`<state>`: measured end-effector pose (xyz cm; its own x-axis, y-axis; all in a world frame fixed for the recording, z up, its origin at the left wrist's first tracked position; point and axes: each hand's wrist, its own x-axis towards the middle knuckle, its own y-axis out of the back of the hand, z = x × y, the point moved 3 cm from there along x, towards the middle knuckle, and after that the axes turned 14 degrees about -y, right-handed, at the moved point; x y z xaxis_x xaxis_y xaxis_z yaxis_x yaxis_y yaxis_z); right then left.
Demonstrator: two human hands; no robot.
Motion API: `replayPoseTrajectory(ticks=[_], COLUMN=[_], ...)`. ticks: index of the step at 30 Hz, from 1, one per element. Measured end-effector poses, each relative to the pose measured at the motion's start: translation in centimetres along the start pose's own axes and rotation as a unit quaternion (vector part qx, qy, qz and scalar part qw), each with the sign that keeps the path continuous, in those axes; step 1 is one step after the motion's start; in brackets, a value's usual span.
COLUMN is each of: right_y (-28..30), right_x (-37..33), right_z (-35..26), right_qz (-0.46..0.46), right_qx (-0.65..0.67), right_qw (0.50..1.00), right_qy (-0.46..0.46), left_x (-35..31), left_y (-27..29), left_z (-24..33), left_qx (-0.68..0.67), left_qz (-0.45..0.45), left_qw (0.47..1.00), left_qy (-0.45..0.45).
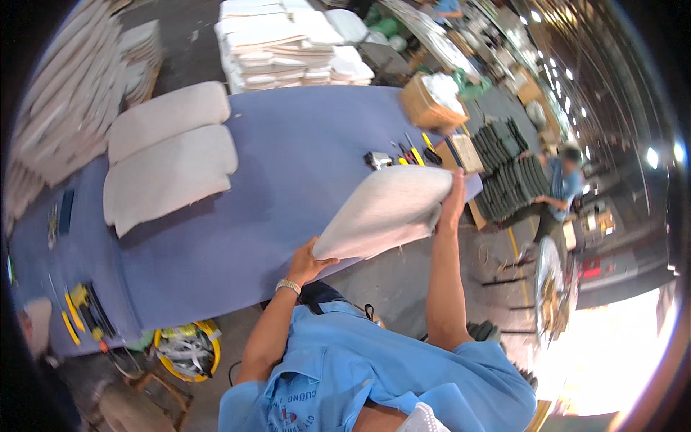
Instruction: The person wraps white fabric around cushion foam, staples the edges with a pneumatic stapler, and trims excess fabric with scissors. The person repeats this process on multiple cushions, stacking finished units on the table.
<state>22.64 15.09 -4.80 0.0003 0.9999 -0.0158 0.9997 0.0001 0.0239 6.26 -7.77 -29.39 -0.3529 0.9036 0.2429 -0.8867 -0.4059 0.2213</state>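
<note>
A pale, padded fabric panel [389, 209] is tilted in the air above the near right edge of the blue-covered table [281, 173]. My left hand [311, 263] grips its lower left corner, thumb on top. At the opposite end, my right hand [452, 198] is closed around the panel's right edge; some of its fingers are hidden behind. Two similar pale panels lie on the table at the left, the nearer one [169, 173] partly overlapping the farther one [173, 119].
Just beyond the held panel lie yellow-handled cutters [416, 154] and other small tools. A carton [432, 104] and a small box [464, 153] stand at the table's right end. Stacked panels [273, 43] rise behind. A yellow stapler-like tool [90, 313] lies near left. A person [565, 180] works at right.
</note>
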Motion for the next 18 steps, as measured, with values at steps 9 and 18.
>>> replayPoseTrajectory(ticks=[9,18], right_y=[4.7,-6.2], right_x=[5.0,-3.5], right_z=[1.4,8.2], right_qz=[0.054,-0.177], right_qx=[-0.096,-0.191], right_qw=[0.980,0.957], right_qy=[0.168,0.125], left_x=[-1.9,-4.1], left_y=[14.1,13.9], left_z=[12.7,8.4], left_qx=[0.216,0.428], left_qz=[0.165,-0.035], left_qw=[0.942,0.903], left_qy=[-0.195,-0.035])
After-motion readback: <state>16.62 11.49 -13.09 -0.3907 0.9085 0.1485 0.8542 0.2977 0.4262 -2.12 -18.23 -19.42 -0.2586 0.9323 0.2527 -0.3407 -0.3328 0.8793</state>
